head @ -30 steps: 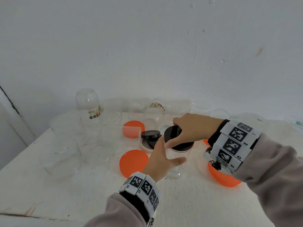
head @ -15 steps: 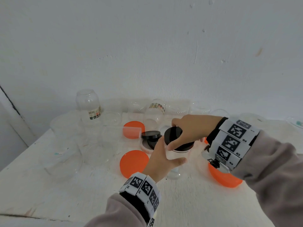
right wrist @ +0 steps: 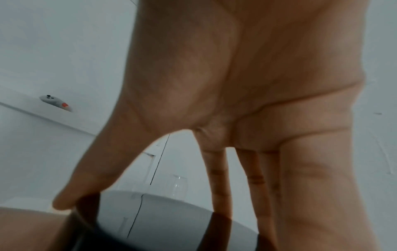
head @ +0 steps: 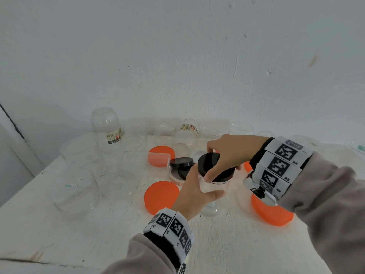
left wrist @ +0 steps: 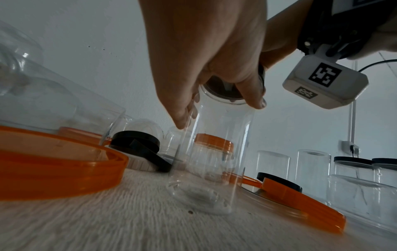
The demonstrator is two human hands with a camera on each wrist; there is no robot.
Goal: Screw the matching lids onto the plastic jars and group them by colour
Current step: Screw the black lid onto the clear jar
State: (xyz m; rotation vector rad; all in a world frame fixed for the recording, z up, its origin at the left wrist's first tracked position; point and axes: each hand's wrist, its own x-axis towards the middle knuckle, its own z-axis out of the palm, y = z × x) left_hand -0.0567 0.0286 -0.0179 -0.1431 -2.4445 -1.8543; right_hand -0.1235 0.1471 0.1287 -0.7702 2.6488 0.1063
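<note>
Head view: left hand (head: pixel 194 192) wraps the clear jar (head: pixel 214 187) standing on the white surface (head: pixel 59 224); right hand (head: pixel 230 153) fingers clamp its black lid (head: pixel 210 161). Tilted lid risks cross-threading; the light jar could slip and spin.

bare data-collection room: plain white wall (head: pixel 177 56), paint-worn white table (head: pixel 59 234), tagged wristbands (head: pixel 280 165)

Right wristband (head: pixel 280 165) marker tags marked R2, R3, R4, jar labels illegible
</note>
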